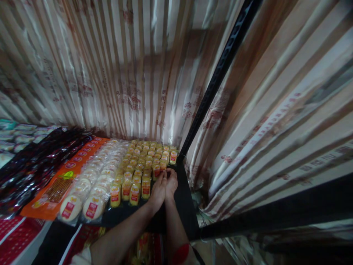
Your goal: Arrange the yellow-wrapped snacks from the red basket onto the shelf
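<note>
My left hand (157, 192) and my right hand (172, 182) are pressed side by side at the right end of a black shelf (184, 191). Their fingertips rest against the nearest yellow-and-red snack packets (143, 162), which stand in several tight rows. The fingers of both hands are held together, and anything between them is hidden. Left of the yellow packets lie rows of round pale cakes in clear wrappers (92, 184) with red labels.
Orange flat packs (59, 184) and dark glossy packs (30, 165) fill the shelf's left side. A black upright post (217, 77) rises from the shelf's right rear corner. Striped shiny curtain (116, 66) hangs behind and to the right. A black rail (275, 213) crosses at lower right.
</note>
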The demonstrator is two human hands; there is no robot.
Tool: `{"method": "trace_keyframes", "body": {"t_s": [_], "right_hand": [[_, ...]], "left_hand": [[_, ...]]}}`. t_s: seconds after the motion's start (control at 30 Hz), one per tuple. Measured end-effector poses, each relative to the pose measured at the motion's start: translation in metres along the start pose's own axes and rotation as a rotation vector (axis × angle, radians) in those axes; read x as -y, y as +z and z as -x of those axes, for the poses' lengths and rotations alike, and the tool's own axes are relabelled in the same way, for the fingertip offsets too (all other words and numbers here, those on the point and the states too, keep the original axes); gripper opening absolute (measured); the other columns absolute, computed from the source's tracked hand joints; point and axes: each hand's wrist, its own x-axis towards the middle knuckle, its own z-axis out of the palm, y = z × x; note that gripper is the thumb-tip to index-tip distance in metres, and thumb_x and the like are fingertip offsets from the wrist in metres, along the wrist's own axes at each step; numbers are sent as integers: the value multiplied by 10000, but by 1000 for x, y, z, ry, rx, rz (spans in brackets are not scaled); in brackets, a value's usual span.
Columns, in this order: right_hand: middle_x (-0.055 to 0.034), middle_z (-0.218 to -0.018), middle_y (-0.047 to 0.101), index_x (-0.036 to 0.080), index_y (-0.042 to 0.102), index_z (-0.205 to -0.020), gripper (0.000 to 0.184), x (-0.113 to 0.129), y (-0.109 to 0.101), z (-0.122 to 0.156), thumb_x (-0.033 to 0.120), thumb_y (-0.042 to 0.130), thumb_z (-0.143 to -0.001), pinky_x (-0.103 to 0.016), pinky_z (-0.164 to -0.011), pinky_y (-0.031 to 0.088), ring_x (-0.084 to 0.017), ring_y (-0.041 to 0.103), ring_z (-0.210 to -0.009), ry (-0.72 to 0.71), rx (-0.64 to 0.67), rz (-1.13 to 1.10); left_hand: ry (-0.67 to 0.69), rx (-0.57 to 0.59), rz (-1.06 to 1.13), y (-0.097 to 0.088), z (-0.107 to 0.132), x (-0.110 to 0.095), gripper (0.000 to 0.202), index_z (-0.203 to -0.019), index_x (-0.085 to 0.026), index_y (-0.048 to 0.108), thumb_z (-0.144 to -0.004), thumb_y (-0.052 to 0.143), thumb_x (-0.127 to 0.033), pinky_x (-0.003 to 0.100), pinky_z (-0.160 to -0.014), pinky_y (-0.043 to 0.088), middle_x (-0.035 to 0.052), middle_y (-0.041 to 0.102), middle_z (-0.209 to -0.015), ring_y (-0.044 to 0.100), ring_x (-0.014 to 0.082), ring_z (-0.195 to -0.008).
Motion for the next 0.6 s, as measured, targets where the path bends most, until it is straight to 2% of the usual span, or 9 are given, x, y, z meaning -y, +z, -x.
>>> {"method": "trace_keyframes", "body": {"t_s": [0.2,0.33,0.6], "right_hand": [[-50,-808,561,184,547,-824,192,0,-1,1,316,420,-768,-278,-670,412,-174,523,-726,-4,35,-29],[-50,-817,560,186,542,-834,192,-1,0,2,321,418,-777,-291,-703,415,-179,526,-749,-7,14,-27],[-41,-809,553,191,541,-809,157,3,1,1,306,445,-760,-290,-702,427,-171,533,-720,-4,30,-27]], "left_hand": [[13,15,59,-1,-4,9,387,-1209,-128,557,-873,410,-251,299,-1132,226,82,442,-1396,378,173,-1310],[19,-25,29,1,-6,13,380,-1206,-141,564,-861,420,-206,329,-1133,239,74,477,-1367,399,174,-1296],[-10,-96,77,-1,-12,16,388,-1172,-60,566,-869,371,-206,287,-1076,334,148,550,-1289,501,180,-1209]]}}
